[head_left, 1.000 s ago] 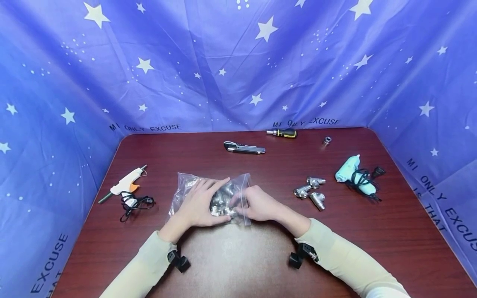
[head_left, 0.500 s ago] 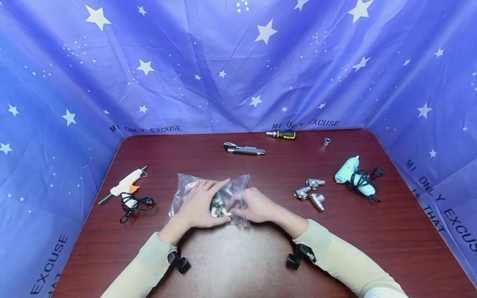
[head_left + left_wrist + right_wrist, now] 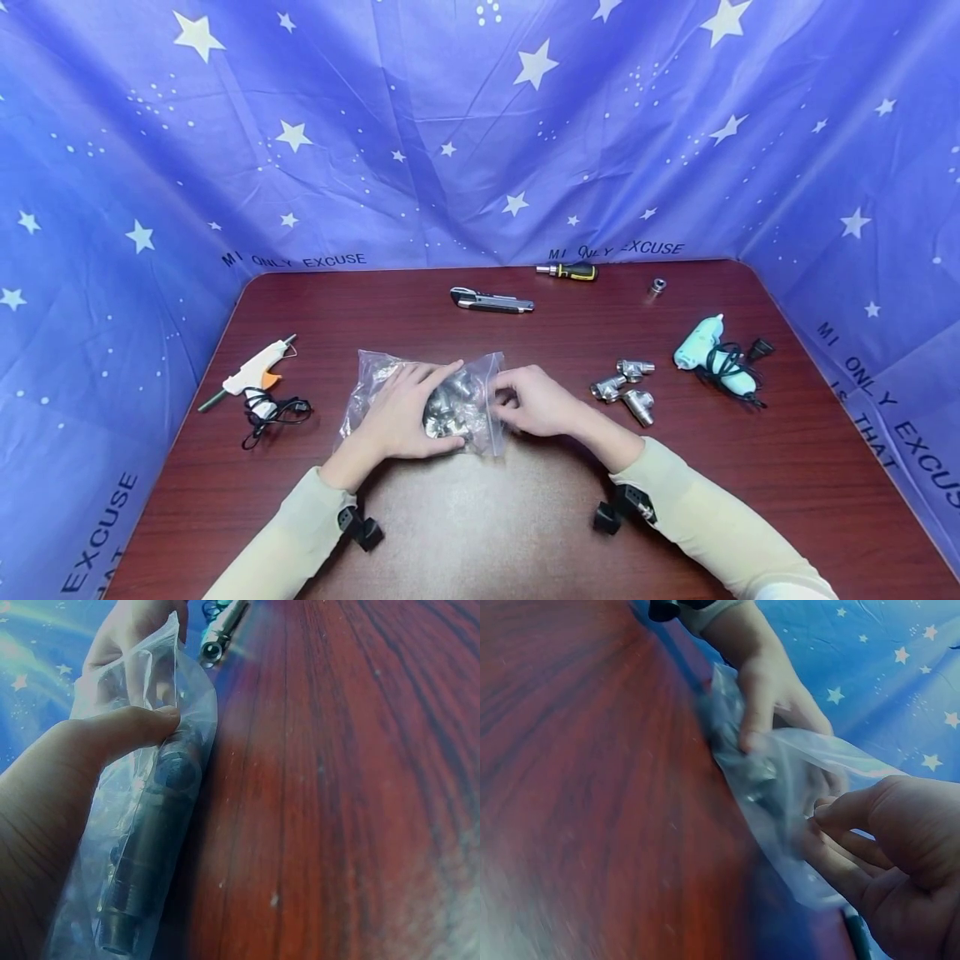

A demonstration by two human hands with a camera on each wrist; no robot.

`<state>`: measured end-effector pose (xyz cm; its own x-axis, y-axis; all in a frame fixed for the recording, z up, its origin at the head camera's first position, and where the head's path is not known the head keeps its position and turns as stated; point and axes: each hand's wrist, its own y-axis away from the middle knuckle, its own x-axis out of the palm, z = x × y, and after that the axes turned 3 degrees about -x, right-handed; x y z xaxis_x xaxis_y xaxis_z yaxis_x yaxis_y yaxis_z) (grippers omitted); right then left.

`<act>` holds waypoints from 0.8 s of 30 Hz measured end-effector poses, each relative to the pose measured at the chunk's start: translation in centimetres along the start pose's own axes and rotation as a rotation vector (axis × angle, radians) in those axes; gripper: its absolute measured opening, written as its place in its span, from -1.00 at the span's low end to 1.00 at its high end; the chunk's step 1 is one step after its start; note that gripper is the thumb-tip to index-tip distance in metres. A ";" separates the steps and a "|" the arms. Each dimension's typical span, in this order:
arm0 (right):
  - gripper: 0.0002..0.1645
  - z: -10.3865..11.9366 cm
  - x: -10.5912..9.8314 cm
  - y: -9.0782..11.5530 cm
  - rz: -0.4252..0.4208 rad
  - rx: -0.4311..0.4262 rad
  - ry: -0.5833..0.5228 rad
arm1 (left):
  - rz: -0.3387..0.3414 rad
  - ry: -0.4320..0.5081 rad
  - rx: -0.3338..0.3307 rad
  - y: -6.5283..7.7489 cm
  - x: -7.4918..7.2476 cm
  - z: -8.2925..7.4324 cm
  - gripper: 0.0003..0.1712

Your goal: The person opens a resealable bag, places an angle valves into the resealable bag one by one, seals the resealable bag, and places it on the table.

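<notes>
A clear plastic zip bag (image 3: 480, 408) holding shiny metal pipe fittings (image 3: 135, 855) lies on the table in front of the person. Across its top rests the left hand (image 3: 401, 408), fingers spread and fairly straight, thumb along the near side close to the bag's mouth. The right hand (image 3: 536, 402) is at the bag's right-hand opening, its fingertips right at the plastic edge and loosely bent. Nothing shows between its thumb and fingers in the right wrist view. Several metal tee fittings (image 3: 637, 406) sit in a small cluster to the right of this hand.
A white glue gun (image 3: 255, 368) with a black cord lies left; a light-blue glue gun (image 3: 697, 342) lies right. Toward the back are a utility knife (image 3: 491, 301), a yellow-black screwdriver (image 3: 573, 272) and a small metal piece (image 3: 657, 287). Star-patterned curtains (image 3: 450, 183) surround the table.
The right hand, earlier reaching inside the bag among the fittings, has drawn back rightward to the opening. The left hand stays in place on the bag.
</notes>
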<state>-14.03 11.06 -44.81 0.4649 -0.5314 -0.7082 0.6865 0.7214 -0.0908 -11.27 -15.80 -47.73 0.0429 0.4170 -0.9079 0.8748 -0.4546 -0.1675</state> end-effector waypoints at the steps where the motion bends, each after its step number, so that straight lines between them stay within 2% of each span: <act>1: -0.91 -0.1 -0.3 0.2 -0.003 0.009 -0.015 | 0.000 -0.001 0.000 0.0 0.0 0.0 0.32; 5: -0.88 -0.7 -1.7 0.9 -0.015 0.044 -0.070 | 0.001 -0.003 -0.002 -0.1 0.0 0.0 0.33; 9: -0.81 -1.1 -3.3 1.5 -0.045 0.054 -0.058 | 0.000 0.000 -0.001 -0.2 0.0 0.0 0.33; 16: -0.80 -2.0 -5.8 3.1 -0.101 0.039 0.019 | -0.003 0.000 0.007 -0.2 0.0 0.0 0.32; 24: -0.80 -3.2 -8.5 5.3 -0.137 0.038 0.188 | -0.007 0.001 0.008 0.1 0.1 0.1 0.32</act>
<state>-16.10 20.82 -41.48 0.2556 -0.5289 -0.8093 0.7583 0.6290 -0.1716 -11.26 -15.85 -47.86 0.0366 0.4209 -0.9064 0.8713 -0.4575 -0.1773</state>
